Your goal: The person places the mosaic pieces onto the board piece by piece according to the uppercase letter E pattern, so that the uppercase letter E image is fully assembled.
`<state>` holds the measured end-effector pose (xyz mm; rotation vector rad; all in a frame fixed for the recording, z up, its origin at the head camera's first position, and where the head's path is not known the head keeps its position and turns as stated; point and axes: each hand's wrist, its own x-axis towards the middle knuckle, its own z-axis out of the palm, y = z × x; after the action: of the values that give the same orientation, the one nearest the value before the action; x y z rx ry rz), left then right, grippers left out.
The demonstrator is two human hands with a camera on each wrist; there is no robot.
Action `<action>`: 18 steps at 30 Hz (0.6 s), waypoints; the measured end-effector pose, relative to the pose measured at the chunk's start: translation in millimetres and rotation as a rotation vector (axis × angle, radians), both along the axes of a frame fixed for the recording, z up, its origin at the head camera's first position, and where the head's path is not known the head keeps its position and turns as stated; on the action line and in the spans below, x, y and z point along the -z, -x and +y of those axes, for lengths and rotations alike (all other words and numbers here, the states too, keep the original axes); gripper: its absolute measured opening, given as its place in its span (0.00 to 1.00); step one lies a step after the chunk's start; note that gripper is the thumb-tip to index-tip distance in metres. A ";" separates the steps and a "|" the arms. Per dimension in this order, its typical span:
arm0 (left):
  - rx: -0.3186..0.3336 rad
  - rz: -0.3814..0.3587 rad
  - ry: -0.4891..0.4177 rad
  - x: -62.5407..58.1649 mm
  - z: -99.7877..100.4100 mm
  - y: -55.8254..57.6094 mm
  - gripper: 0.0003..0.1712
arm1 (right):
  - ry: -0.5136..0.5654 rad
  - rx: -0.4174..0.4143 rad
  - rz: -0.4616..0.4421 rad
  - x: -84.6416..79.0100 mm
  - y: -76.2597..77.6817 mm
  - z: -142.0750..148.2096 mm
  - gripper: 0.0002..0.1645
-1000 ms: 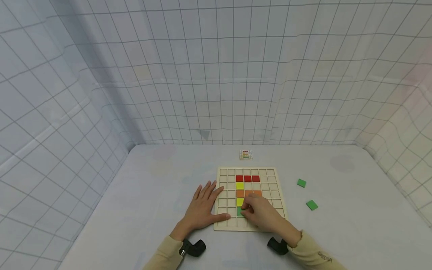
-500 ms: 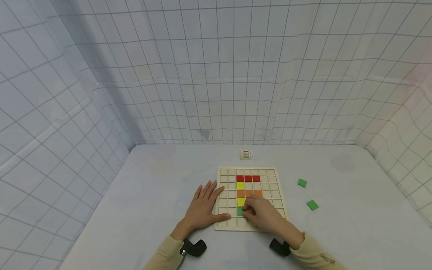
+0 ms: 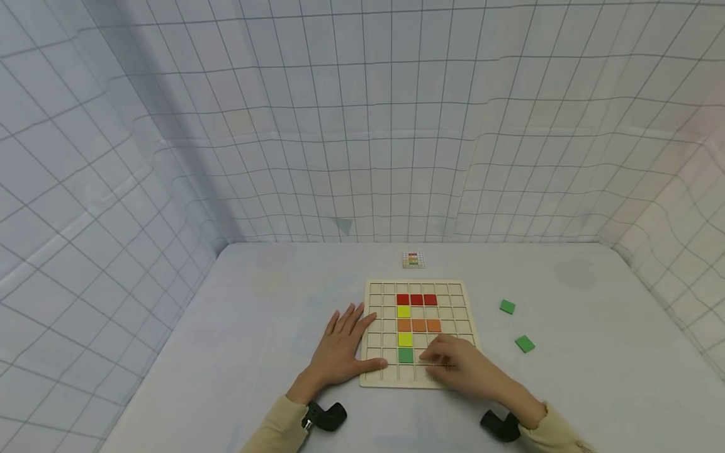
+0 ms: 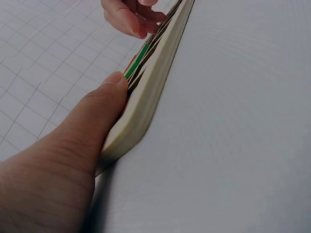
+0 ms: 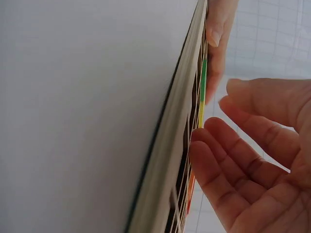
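A pale grid board (image 3: 374, 377) lies flat on the table with coloured square tiles in its cells. At its left edge rests my left hand (image 3: 338, 355), fingers spread straight, thumb and fingertips over the border. My right hand (image 3: 467, 368) hovers over the lower right part of the board, fingers loosely bent, thumb apart from them, holding nothing. Just left of its fingertips sits a green tile (image 3: 405, 355) in a cell. Above that come a yellow tile (image 3: 404, 340), a row of orange tiles (image 3: 418, 325), another yellow tile (image 3: 403, 311) and a row of red tiles (image 3: 416, 299).
Two loose green tiles, a farther one (image 3: 507, 307) and a nearer one (image 3: 525, 343), lie on the table right of the board. Behind the board is a small pattern card (image 3: 413, 260) with a coloured grid. Grid-patterned cloth walls (image 3: 362, 157) enclose the back and sides.
My right hand has let go of the green tile, opened its fingers and drawn back to the right, uncovering the tile and orange row. The left hand has stayed put.
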<state>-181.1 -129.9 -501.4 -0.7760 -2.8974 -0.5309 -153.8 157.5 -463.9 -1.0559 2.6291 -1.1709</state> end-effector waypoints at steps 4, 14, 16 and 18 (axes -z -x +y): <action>-0.005 -0.013 0.008 0.9 -0.8 0.2 0.55 | 0.037 0.048 0.068 1.2 -0.8 15.6 0.06; -0.001 -0.013 0.006 2.1 -2.0 0.7 0.55 | -0.185 0.386 0.205 -4.7 -3.1 54.4 0.10; 0.001 -0.008 0.002 1.5 -1.4 0.6 0.55 | -0.216 0.430 0.214 -6.1 -3.3 63.1 0.11; 0.003 -0.005 0.002 1.3 -1.0 1.0 0.55 | -0.240 0.464 0.225 -7.2 -3.4 71.4 0.12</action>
<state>-182.1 -130.9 -502.6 -0.7802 -2.9029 -0.5309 -150.4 228.8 -456.6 -0.5804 3.2053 -0.7937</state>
